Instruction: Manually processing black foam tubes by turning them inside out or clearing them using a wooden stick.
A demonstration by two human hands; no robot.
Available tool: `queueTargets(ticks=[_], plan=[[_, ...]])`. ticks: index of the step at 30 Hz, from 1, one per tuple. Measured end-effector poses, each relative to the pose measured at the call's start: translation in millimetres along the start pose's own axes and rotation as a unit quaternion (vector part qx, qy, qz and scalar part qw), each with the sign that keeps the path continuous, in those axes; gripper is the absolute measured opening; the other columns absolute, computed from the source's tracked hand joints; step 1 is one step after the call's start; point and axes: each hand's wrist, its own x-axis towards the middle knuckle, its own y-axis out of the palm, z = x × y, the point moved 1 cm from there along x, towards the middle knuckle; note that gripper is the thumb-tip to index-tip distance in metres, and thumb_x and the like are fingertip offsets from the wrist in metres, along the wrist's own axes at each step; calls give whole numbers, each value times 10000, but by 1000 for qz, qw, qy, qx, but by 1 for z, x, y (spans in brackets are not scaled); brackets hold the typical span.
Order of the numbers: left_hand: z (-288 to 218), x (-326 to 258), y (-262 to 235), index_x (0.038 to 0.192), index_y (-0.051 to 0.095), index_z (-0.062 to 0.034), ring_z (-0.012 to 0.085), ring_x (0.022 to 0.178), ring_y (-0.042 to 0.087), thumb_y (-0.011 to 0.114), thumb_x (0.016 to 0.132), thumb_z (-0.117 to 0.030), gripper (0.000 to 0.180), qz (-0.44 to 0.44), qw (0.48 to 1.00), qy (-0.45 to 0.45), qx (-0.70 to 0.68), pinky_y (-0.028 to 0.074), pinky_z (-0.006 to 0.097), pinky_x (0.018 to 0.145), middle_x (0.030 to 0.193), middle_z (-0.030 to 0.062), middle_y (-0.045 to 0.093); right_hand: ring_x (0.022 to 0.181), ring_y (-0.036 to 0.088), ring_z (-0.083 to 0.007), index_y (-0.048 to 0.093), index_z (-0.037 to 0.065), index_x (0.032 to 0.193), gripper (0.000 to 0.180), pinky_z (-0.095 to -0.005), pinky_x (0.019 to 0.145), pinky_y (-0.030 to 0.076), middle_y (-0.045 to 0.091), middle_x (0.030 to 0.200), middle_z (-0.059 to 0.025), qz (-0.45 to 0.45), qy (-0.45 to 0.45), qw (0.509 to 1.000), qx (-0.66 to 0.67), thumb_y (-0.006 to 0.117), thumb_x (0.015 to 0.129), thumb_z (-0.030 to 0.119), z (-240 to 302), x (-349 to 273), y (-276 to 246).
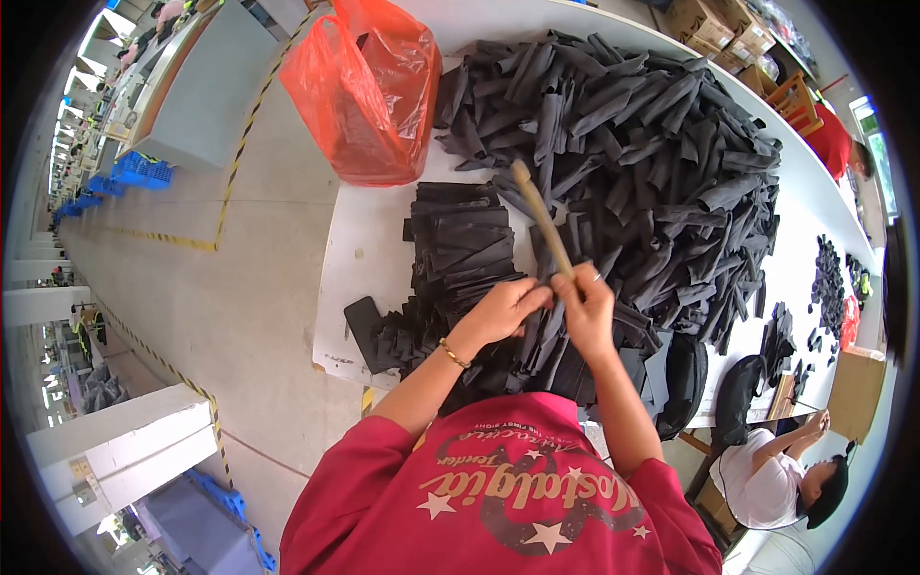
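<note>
A slim, pale wooden stick slants up and to the left from my right hand, whose fingers are closed around its lower end. Close beside it, my left hand is pinched on a black fabric piece, which runs down below both hands. Fingers partly hide where stick and fabric meet. Left of the stick lies a layered stack of flat black fabric pieces. A large heap of rolled, tube-like black fabric pieces spreads beyond my hands and to the right.
A red plastic bag stands at the white table's far left corner. A dark flat rectangular object lies near the left edge. Black pouches rest at right, near a seated person in white. Cardboard boxes sit beyond the table.
</note>
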Motion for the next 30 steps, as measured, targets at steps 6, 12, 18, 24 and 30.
queueTargets(ticks=[6,12,18,24,30], plan=[[64,-13,-12,765,525,0,126,445,503,453,1013,-298,394,-179,980,-47,-72,473,270,503,575,46,508,552,371,9,607,38,854,212,-189,467,278,489,661,63,-201,-36,968,148,522,991,176,69,134,-89],[-2,-8,-41,771,522,-6,120,436,489,466,1010,-246,344,-171,972,55,-149,495,276,531,567,51,510,795,513,-51,644,-11,1057,311,-259,661,438,600,891,-16,233,1,971,53,737,861,212,38,106,1],[-5,8,-35,798,496,-15,116,437,496,451,1017,-249,323,-164,972,31,-166,509,286,534,597,59,527,619,464,-94,575,-24,824,179,-295,565,411,531,657,-50,98,-31,992,75,657,900,115,16,82,54],[-13,20,-27,753,461,-40,116,423,498,449,1011,-250,333,-166,970,79,-162,466,252,492,600,73,553,591,447,-74,570,-16,802,203,-286,522,380,518,635,-19,-206,-63,974,69,587,939,133,32,196,16],[19,5,-47,778,576,10,115,517,544,468,988,-205,319,-250,965,37,-66,473,229,573,606,39,545,601,559,-184,662,-42,755,363,-349,630,457,617,612,-111,-390,-12,921,8,633,870,301,26,351,-97]])
